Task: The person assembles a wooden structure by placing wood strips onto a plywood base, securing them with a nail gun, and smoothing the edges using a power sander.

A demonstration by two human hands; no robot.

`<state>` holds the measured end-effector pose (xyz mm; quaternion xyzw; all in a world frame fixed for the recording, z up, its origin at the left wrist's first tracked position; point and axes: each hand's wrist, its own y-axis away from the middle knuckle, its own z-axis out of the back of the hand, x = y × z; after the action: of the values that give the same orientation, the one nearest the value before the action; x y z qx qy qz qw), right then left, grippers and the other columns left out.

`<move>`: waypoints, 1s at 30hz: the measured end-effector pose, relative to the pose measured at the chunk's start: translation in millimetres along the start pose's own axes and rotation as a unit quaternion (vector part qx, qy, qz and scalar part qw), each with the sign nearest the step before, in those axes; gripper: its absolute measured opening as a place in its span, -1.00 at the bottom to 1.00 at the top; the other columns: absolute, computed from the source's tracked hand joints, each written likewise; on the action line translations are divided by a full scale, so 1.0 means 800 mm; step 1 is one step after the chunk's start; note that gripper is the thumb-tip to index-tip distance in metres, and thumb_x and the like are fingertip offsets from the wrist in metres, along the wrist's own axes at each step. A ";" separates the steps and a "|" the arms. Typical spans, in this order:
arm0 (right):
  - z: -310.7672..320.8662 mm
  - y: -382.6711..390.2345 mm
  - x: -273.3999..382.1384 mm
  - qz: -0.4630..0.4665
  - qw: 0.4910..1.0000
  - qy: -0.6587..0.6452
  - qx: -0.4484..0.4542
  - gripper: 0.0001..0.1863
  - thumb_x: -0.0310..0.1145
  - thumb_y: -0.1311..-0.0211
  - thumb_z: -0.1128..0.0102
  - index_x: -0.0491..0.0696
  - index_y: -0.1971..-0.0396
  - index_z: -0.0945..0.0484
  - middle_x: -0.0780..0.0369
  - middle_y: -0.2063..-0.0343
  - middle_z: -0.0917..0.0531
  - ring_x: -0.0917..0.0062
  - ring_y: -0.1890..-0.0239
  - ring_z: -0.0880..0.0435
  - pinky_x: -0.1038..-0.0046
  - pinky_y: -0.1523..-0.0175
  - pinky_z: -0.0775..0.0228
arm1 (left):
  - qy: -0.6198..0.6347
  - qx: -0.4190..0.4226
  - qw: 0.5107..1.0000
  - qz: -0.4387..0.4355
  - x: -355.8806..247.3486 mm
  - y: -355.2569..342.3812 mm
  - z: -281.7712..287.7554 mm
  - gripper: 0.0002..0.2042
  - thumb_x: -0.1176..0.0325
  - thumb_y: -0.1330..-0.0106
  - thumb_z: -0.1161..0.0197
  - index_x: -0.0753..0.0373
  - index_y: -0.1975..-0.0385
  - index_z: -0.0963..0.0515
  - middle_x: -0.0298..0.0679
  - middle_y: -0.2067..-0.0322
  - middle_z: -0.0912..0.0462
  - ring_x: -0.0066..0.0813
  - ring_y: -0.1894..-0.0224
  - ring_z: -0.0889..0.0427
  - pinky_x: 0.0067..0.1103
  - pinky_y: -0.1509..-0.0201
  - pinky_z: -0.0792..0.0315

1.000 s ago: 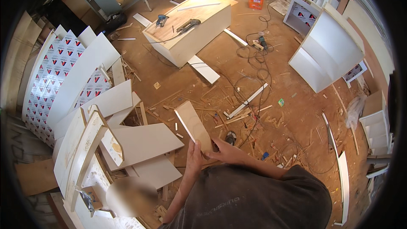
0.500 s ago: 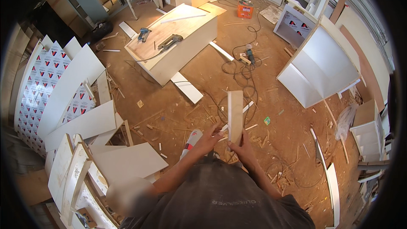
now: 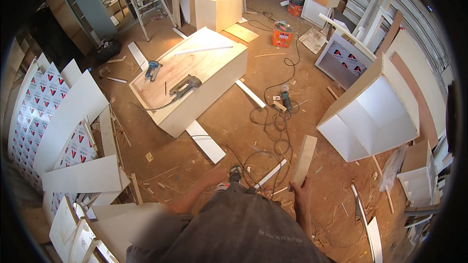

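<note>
My right hand [image 3: 299, 188] grips the near end of a narrow plywood board [image 3: 305, 159], which points away from me over the sawdust-covered floor. My left forearm [image 3: 195, 196] swings beside my body at the lower left; its hand is off the board and is hidden against my clothing. One shoe [image 3: 235, 173] shows just ahead of me. In front lies a big plywood box [image 3: 204, 98] on its side, with a dark nail gun [image 3: 185, 86] and a blue power tool [image 3: 153, 68] on top.
An open white-lined cabinet [image 3: 375, 112] stands at the right. Tangled cables [image 3: 273, 126] and an angle grinder [image 3: 285, 99] lie on the floor ahead. White panels [image 3: 68, 117] lean at the left. An orange box [image 3: 282, 36] and a stepladder [image 3: 141, 0] are farther back.
My left hand has come off the board, and the right hand alone now carries it at my right side. I have moved forward toward the plywood box and cables.
</note>
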<state>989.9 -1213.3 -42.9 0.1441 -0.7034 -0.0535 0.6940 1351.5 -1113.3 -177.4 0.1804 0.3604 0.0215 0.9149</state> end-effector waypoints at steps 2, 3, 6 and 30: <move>-0.008 -0.063 0.020 -0.002 0.999 0.037 0.010 -0.33 -0.46 -0.11 -0.28 -0.11 -0.24 -0.23 0.18 0.02 -0.49 0.49 0.03 -0.48 0.41 0.00 -0.39 | 0.052 -0.049 0.997 0.038 -0.003 -0.067 0.045 -0.58 0.12 -0.31 -0.13 0.37 0.04 -0.50 0.11 0.11 -0.61 -0.03 0.02 -0.60 -0.31 -0.04 -0.43; -0.018 -0.087 0.027 -0.006 0.999 0.051 0.016 -0.32 -0.48 -0.11 -0.28 -0.12 -0.25 -0.23 0.18 0.02 -0.49 0.49 0.03 -0.48 0.42 0.01 -0.39 | 0.109 -0.096 0.986 0.085 -0.011 -0.094 0.078 -0.60 0.14 -0.30 -0.13 0.39 0.10 -0.51 0.11 0.17 -0.63 0.00 0.05 -0.61 -0.30 0.00 -0.44; -0.050 -0.155 0.065 -0.019 0.999 0.046 0.016 -0.33 -0.48 -0.11 -0.28 -0.13 -0.24 -0.24 0.19 0.03 -0.49 0.51 0.06 -0.50 0.46 0.04 -0.39 | 0.192 -0.117 0.968 0.112 -0.062 -0.156 0.181 -0.56 0.11 -0.32 -0.12 0.39 0.03 -0.50 0.11 0.16 -0.63 -0.05 0.05 -0.63 -0.32 -0.01 -0.46; -0.229 -0.796 0.215 0.050 0.937 0.162 0.305 -0.31 -0.40 -0.07 -0.35 -0.22 -0.21 -0.28 0.18 0.06 -0.50 0.52 0.05 -0.49 0.45 -0.01 -0.39 | 0.310 -0.187 0.822 0.440 0.044 -0.375 0.153 -0.62 0.13 -0.29 -0.08 0.35 0.16 -0.60 0.05 0.36 -0.65 -0.22 0.34 -0.66 -0.40 0.19 -0.49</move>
<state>1254.0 -1844.9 -47.1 0.3207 -0.5703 0.2225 0.7228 1431.7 -1426.3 -221.5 0.1288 0.4964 0.5437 0.6643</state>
